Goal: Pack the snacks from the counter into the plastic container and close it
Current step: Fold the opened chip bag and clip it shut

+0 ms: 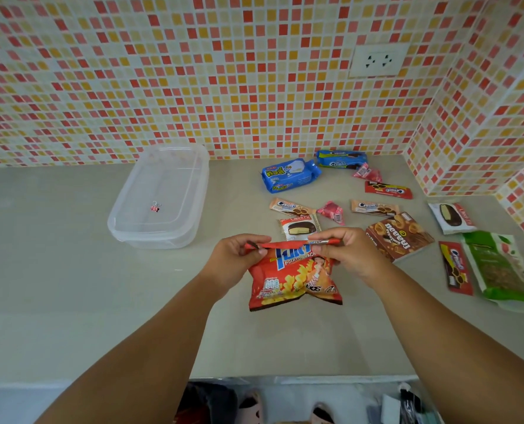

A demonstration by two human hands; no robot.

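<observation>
A red and orange potato snack bag [294, 280] lies on the counter in front of me. My left hand [239, 258] pinches the left end of its folded top edge, and my right hand [346, 252] pinches the right end. The clear plastic container [162, 224] stands to the left with its lid on, and a small pink binder clip [154, 207] rests on the lid. Several wrapped snacks lie behind and to the right: a blue wafer pack [290, 175], a choco pie [299, 228], a brown box [400, 235], a green bag [499, 267].
The tiled wall [254, 87] closes off the back and right, with a white socket [378, 61] on it. The counter's front edge [285, 376] runs just below my forearms. Grey counter surface [55, 270] spreads left of the bag.
</observation>
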